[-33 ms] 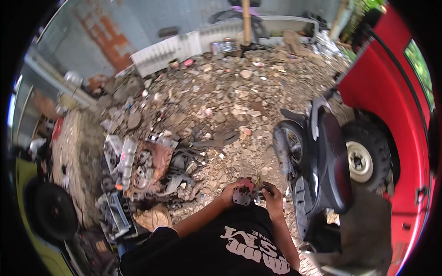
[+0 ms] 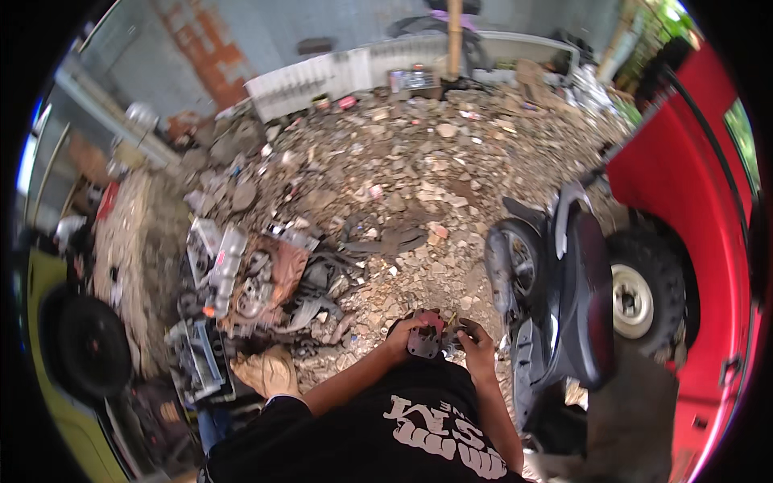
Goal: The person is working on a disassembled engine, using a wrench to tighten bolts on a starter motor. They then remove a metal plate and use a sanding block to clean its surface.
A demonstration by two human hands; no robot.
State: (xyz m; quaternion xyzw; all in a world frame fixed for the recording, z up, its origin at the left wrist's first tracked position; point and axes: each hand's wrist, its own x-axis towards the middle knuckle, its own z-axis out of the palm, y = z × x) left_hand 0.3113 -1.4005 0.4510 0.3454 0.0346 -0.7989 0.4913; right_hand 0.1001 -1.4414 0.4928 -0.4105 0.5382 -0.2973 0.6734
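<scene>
In front of my black shirt, my left hand (image 2: 400, 338) is closed round the edge of a flat metal part (image 2: 423, 344), grey with a reddish upper side and small holes. My right hand (image 2: 480, 344) is just to its right, with bent fingers pinching something small and dark that I cannot make out. A thin yellowish piece (image 2: 452, 322) shows between the two hands; which hand has it, I cannot tell.
At left, an engine block (image 2: 258, 282) lies among loose machine parts beside a blue-grey metal frame (image 2: 208, 362). A dark motor scooter (image 2: 581, 282) and a red vehicle (image 2: 692, 185) with a big wheel (image 2: 632, 302) stand at right. Rubble (image 2: 386, 169) covers the ground.
The whole view has shifted slightly, so the surroundings sit a little lower and further right. Both hands keep nearly the same pose around the metal part.
</scene>
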